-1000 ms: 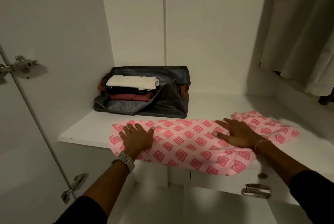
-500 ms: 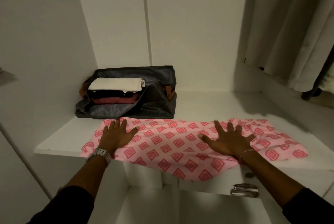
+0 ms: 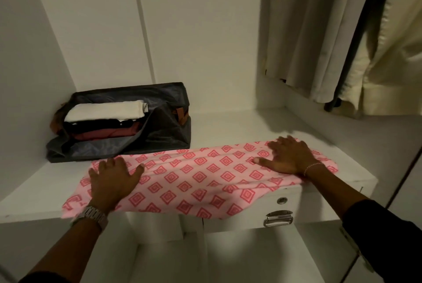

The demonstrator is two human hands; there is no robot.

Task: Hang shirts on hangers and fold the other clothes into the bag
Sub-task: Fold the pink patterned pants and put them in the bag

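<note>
A pink cloth with red diamond print lies spread across the white wardrobe shelf, its front edge hanging over the shelf lip. My left hand presses flat on the cloth's left end, fingers spread. My right hand presses flat on its right end. Behind the cloth at the back left sits an open dark grey bag holding a stack of folded clothes: white on top, then black, then dark red.
Light-coloured garments hang at the upper right, above the shelf's right end. A drawer front with a metal handle and a round lock sits just under the shelf lip at the right. White wardrobe walls enclose the back and left.
Both hands have slid outward over the cloth, which now lies smoother and flatter. The view has tilted and shifted so that the bag and shelf sit lower and further left.
</note>
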